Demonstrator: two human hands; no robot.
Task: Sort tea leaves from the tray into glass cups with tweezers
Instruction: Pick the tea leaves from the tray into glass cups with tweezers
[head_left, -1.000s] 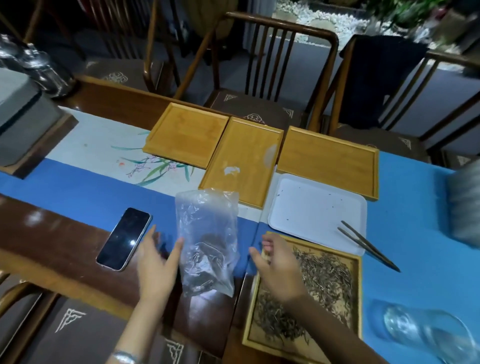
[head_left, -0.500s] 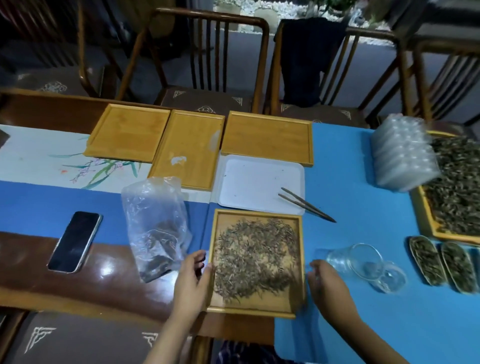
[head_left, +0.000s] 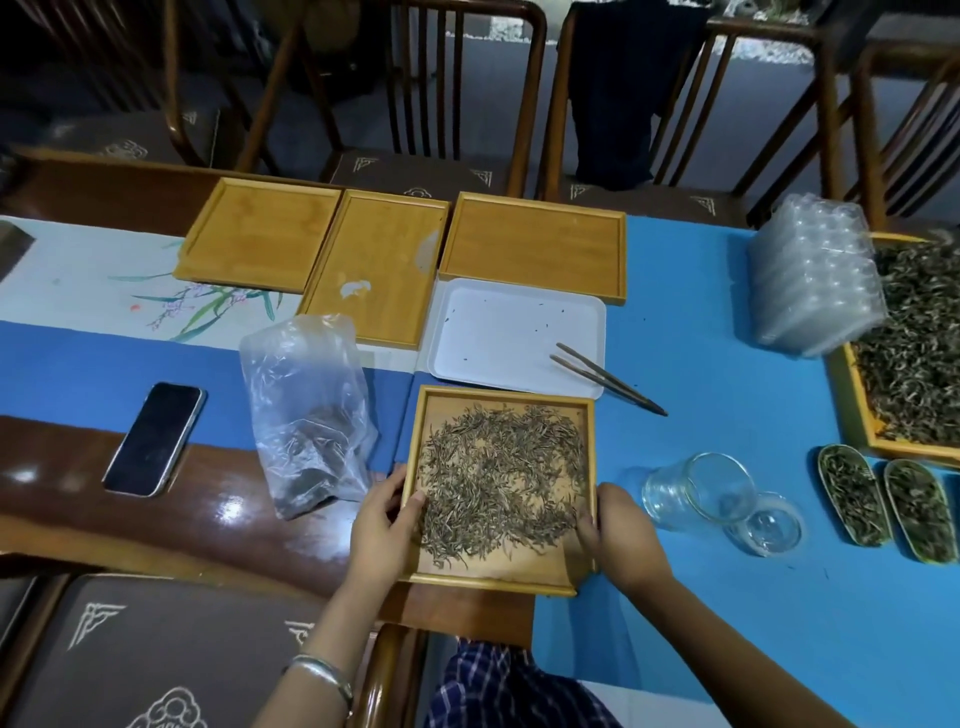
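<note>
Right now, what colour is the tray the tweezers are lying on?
White: the tweezers lie partly on a white plastic tray, flecked with dark bits. Head view.

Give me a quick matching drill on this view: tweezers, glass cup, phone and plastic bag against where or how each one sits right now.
Things:
1. tweezers
2. glass cup
3. phone
4. plastic bag

Places or states:
A. lying on its side on the blue cloth
B. tips resting on the white tray, other end out on the cloth
C. standing crumpled just left of the tea tray
D. face up on the bare wooden table edge, far left

Pairs: 1-B, 2-A, 3-D, 4-C
</note>
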